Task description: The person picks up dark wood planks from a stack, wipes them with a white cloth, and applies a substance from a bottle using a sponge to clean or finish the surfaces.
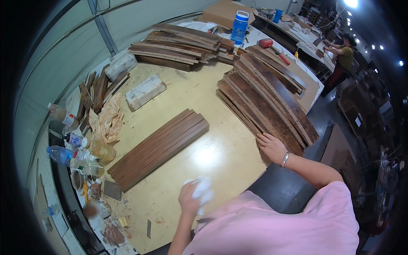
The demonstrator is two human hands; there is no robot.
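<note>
My left hand is closed on a crumpled white cloth above the front edge of the yellowish tabletop. A silver bracelet circles my right wrist. That right hand rests with fingers stretched out on the near end of a stack of dark brown wooden boards at the right. Its fingertips touch the edge of a lower board. Between the hands and the far side lies a group of narrow brown wooden strips, set side by side at a slant.
More boards are stacked at the back, near a blue bottle. A red mallet lies at the back right. Two whitish blocks, including one block, sit left. Plastic bottles crowd the left edge. Another person works farther off.
</note>
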